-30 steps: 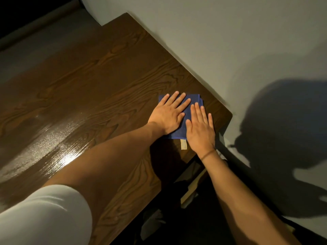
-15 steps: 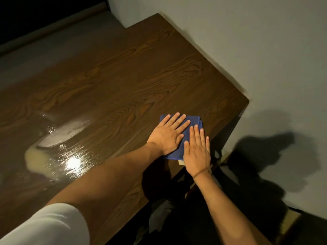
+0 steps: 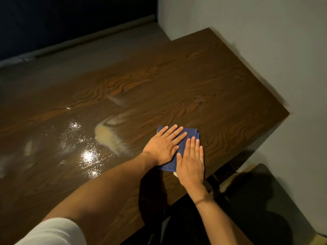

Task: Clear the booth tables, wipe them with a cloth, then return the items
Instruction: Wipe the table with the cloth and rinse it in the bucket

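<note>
Hands lay flat as I watched: the left hand [image 3: 163, 146] and right hand [image 3: 191, 161] were side by side, each grip spread with straight fingers pressing down on the folded blue cloth [image 3: 190, 132]. The cloth sat on the dark wooden counter [image 3: 203, 82], near its near-right edge. To the left of the cloth I saw a wet, shiny patch [image 3: 88, 145] catching the light. A pale wall [image 3: 265, 36] ran along the counter's right side.

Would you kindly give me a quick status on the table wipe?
Left hand and right hand flat on blue cloth. Cloth near table right end. Wet sheen to its left; nothing blocking.
</note>
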